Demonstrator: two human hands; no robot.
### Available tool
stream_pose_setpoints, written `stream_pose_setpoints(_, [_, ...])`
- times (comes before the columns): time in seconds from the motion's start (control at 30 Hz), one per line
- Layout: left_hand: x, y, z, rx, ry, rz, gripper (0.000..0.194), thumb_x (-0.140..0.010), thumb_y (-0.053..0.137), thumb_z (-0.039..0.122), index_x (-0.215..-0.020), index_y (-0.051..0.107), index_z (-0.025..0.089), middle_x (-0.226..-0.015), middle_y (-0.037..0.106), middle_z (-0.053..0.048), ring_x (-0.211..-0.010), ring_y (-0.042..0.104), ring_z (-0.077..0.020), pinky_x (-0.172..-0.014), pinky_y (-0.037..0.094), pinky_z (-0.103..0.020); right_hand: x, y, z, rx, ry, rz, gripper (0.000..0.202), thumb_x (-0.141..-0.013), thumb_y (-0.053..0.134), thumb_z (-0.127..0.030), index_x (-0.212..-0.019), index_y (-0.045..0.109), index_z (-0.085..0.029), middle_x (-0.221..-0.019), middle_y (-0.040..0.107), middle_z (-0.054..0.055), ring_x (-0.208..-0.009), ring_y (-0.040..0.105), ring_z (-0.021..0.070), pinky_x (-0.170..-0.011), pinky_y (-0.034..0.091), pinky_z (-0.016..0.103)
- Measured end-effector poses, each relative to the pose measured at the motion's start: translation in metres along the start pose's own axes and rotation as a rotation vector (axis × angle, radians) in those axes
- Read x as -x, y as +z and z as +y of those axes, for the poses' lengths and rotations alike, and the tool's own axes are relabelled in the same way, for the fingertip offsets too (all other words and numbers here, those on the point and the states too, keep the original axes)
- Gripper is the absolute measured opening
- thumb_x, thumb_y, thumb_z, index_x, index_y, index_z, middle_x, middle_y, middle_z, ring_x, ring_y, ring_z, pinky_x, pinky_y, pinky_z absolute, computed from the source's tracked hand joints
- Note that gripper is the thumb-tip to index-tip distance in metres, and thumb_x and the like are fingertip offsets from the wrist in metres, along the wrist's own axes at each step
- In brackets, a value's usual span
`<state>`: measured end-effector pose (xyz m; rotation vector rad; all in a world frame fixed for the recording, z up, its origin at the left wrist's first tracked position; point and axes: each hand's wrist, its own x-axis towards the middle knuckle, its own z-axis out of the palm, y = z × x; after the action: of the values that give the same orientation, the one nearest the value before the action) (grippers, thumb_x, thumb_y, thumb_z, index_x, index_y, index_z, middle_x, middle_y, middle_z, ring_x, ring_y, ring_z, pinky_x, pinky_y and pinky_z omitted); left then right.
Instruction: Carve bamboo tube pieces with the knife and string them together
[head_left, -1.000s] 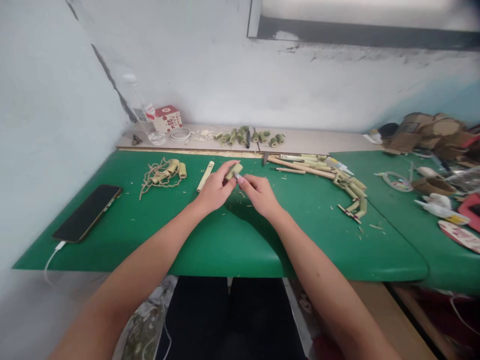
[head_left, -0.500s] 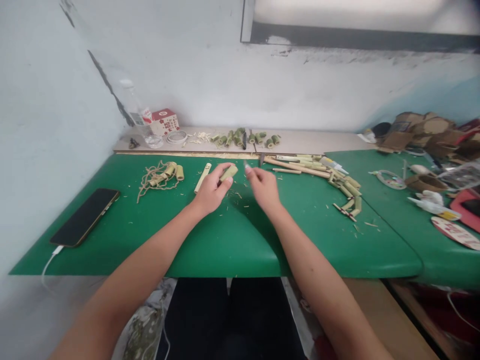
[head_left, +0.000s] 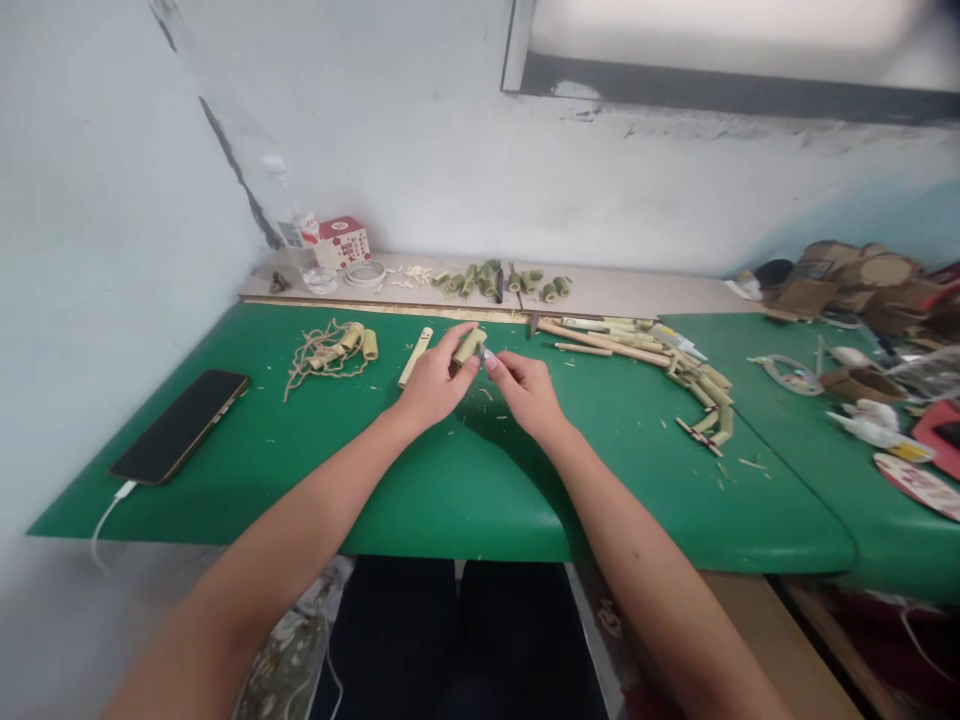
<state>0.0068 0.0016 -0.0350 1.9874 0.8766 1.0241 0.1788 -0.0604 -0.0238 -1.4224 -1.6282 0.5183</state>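
My left hand [head_left: 439, 378] grips a short pale-green bamboo piece [head_left: 469, 346] between thumb and fingers, above the green mat [head_left: 450, 500]. Close on its right, my right hand [head_left: 525, 392] is closed around a small blade-like tool [head_left: 486, 357], whose tip meets the near end of the bamboo. Most of the tool is hidden by the fingers. A flat bamboo strip with a drawn smiling face [head_left: 417, 357] lies just left of my left hand. Thin shavings are scattered on the mat under and around both hands.
Bamboo tubes with twine [head_left: 334, 350] and a phone [head_left: 180, 427] on a cable lie left. Cut green tubes [head_left: 480, 278], a bottle [head_left: 307, 250] and a box [head_left: 343, 243] line the back ledge. A hammer [head_left: 600, 340] and jointed bamboo pieces [head_left: 705, 390] lie right.
My right hand has moved in toward my left, and the tool now meets the bamboo piece; a gap separated them before. The whole view has shifted slightly.
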Motion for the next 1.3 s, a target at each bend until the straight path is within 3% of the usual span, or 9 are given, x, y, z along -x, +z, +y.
stream_pose_setpoints(0.23, [0.001, 0.001, -0.001, -0.035, 0.024, 0.0, 0.053, -0.099, 0.062, 0.029, -0.151, 0.056, 0.023, -0.093, 0.072, -0.003, -0.062, 0.052, -0.013, -0.063, 0.042, -0.027, -0.001, -0.003, 0.001, -0.005, -0.011, -0.058, 0.067, -0.098, 0.046, -0.083, -0.067, 0.048, -0.024, -0.057, 0.041, -0.004, -0.057, 0.036, 0.0143, -0.058, 0.026, 0.031])
stream_pose_setpoints(0.47, [0.002, -0.006, 0.002, -0.044, 0.053, -0.016, 0.051, -0.101, 0.059, 0.036, -0.149, 0.059, 0.018, -0.084, 0.068, -0.002, -0.061, 0.052, -0.0133, -0.064, 0.042, -0.027, 0.001, 0.002, 0.001, 0.018, -0.019, -0.04, 0.065, -0.099, 0.046, -0.081, -0.068, 0.048, -0.024, -0.056, 0.04, -0.004, -0.057, 0.035, 0.0142, -0.058, 0.025, 0.031])
stream_pose_setpoints(0.53, [0.004, -0.008, 0.006, -0.032, 0.073, -0.018, 0.051, -0.103, 0.056, 0.044, -0.145, 0.062, 0.016, -0.083, 0.068, -0.002, -0.06, 0.051, -0.0135, -0.062, 0.041, -0.028, -0.004, -0.002, 0.01, 0.037, 0.001, 0.019, 0.065, -0.099, 0.047, -0.081, -0.068, 0.05, -0.024, -0.057, 0.042, -0.003, -0.057, 0.037, 0.0148, -0.058, 0.024, 0.031])
stream_pose_setpoints(0.63, [0.006, -0.006, 0.011, -0.012, 0.141, -0.018, 0.054, -0.107, 0.048, 0.054, -0.141, 0.065, 0.015, -0.087, 0.07, -0.005, -0.06, 0.051, -0.0135, -0.061, 0.041, -0.028, -0.014, -0.014, 0.029, 0.062, 0.116, 0.25, 0.069, -0.097, 0.042, -0.085, -0.064, 0.049, -0.025, -0.057, 0.044, -0.001, -0.058, 0.04, 0.0164, -0.059, 0.026, 0.032])
stream_pose_setpoints(0.7, [0.006, -0.003, 0.011, 0.008, 0.137, 0.008, 0.057, -0.109, 0.045, 0.056, -0.144, 0.064, 0.016, -0.085, 0.069, -0.004, -0.058, 0.048, -0.0128, -0.059, 0.039, -0.028, -0.018, -0.021, 0.037, 0.085, 0.137, 0.337, 0.07, -0.095, 0.042, -0.087, -0.064, 0.048, -0.025, -0.057, 0.041, -0.002, -0.058, 0.038, 0.0168, -0.059, 0.026, 0.033])
stream_pose_setpoints(0.8, [0.005, -0.001, 0.006, 0.014, 0.119, 0.013, 0.058, -0.107, 0.049, 0.058, -0.145, 0.063, 0.016, -0.079, 0.067, -0.003, -0.057, 0.048, -0.0128, -0.058, 0.039, -0.027, -0.016, -0.02, 0.036, 0.061, 0.105, 0.309, 0.069, -0.097, 0.043, -0.085, -0.066, 0.049, -0.024, -0.058, 0.042, -0.002, -0.059, 0.038, 0.0159, -0.06, 0.027, 0.032])
stream_pose_setpoints(1.0, [0.001, -0.006, -0.001, -0.027, 0.11, 0.072, 0.054, -0.107, 0.054, 0.051, -0.148, 0.062, 0.017, -0.072, 0.063, 0.001, -0.054, 0.048, -0.0119, -0.057, 0.038, -0.025, -0.006, -0.001, 0.013, 0.001, -0.012, 0.09, 0.068, -0.098, 0.044, -0.084, -0.068, 0.047, -0.024, -0.058, 0.04, -0.004, -0.058, 0.037, 0.0143, -0.059, 0.027, 0.031])
stream_pose_setpoints(1.3, [0.002, -0.003, -0.003, -0.096, 0.102, 0.038, 0.051, -0.108, 0.05, 0.045, -0.149, 0.062, 0.017, -0.085, 0.073, -0.003, -0.058, 0.054, -0.0137, -0.061, 0.043, -0.028, -0.002, 0.0, 0.007, 0.008, -0.037, -0.037, 0.067, -0.1, 0.043, -0.084, -0.069, 0.045, -0.024, -0.058, 0.04, -0.004, -0.057, 0.036, 0.0135, -0.058, 0.026, 0.031])
